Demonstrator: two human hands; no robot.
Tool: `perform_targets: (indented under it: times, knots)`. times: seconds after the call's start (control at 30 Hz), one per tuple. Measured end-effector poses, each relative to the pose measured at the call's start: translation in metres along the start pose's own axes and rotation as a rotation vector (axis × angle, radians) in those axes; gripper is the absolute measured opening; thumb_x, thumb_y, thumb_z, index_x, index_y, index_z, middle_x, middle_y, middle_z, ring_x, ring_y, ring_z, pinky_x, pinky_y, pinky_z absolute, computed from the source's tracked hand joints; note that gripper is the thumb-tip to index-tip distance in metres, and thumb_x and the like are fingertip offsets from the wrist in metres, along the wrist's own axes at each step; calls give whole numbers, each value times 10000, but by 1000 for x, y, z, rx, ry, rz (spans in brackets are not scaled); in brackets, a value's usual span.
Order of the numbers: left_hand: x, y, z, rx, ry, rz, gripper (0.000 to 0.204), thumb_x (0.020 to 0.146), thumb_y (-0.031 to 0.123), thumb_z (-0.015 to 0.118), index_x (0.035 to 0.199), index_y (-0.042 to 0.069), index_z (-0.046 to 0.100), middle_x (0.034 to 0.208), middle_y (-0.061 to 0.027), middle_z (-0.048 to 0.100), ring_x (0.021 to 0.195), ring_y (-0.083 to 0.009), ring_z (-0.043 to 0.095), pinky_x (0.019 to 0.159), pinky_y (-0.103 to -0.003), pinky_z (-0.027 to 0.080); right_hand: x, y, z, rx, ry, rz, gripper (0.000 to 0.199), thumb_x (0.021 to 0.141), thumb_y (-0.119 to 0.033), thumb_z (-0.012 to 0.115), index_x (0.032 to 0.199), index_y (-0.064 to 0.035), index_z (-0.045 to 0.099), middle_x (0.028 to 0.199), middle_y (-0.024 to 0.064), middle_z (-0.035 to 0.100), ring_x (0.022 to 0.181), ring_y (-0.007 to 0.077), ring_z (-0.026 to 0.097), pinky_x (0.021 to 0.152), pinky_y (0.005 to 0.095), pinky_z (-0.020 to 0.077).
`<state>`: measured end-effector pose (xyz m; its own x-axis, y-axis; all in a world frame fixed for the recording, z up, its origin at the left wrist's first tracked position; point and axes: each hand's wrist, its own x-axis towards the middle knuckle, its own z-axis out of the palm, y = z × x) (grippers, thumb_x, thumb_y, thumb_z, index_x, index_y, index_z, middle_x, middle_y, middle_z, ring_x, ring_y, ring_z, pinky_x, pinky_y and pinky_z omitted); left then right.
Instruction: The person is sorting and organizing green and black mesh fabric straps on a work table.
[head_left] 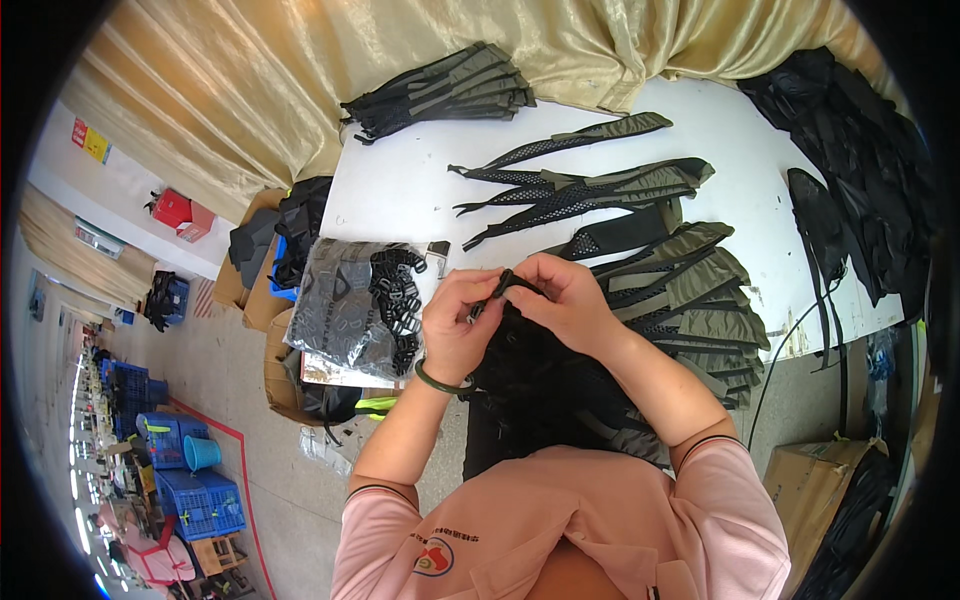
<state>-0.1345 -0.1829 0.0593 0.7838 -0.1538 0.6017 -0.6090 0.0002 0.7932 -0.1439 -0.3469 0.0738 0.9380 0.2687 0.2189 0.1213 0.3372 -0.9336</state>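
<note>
1. Gold curtain (250, 90) hangs behind a white table (385, 195) in a workroom.
2. Between the person's two hands, just over the table's near edge, is a black strap (513, 280); its end is bunched and partly hidden by fingers.
3. Left hand (462, 312): thumb and fingertips pinch the strap from the left, the other fingers curled in.
4. Right hand (566, 300): fingers bent, thumb and forefinger pressed together on the strap from the right.
5. Judging by its folds, the strap is light, soft and bendable, not fragile; a thumb-and-finger pinch close to the end should steady it, since a hold farther back would likely let the tip flop. How slippery it is cannot be told.
6. Below the hands, black cloth (530, 365) lies over the lap; whether it joins the strap cannot be made out.
7. Just left of the left hand, black buckles (398, 305) lie loose beside a clear bag (335, 300).
8. Beyond the right hand, grey-green and black mesh pieces (690, 285) fan across the table.
9. Farther out, a dark heap (840, 170) sits at the right, and blue crates (200, 502) stand on the floor at the left.
</note>
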Motion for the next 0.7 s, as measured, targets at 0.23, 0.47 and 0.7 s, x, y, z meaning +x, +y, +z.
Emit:
perform_targets:
  times: [0.23, 0.47, 0.7]
  knots:
    - [3, 6, 2, 302, 3, 129, 271, 715, -128, 665, 949, 0, 611, 979, -159, 647, 873, -244, 648, 749, -276, 526, -2, -3, 11, -18, 156, 24, 59, 860, -58, 593, 878, -2, 594, 754, -13, 567, 671, 36, 484, 588, 194, 400]
    - [10, 10, -2, 427, -13, 299, 255, 704, -110, 681, 923, 5, 617, 972, -162, 658, 814, -262, 660, 693, -296, 536, 0, -7, 6, 239, 42, 230, 56, 861, -82, 589, 840, -31, 602, 733, -18, 556, 636, 63, 486, 540, 222, 380]
    - [5, 11, 0, 444, -19, 259, 250, 711, -113, 676, 925, 1, 616, 958, -166, 658, 819, -263, 661, 696, -296, 536, -2, -8, 8, 9, 108, 136, 67, 855, -80, 598, 850, -14, 609, 744, -13, 567, 650, 79, 501, 568, 234, 406]
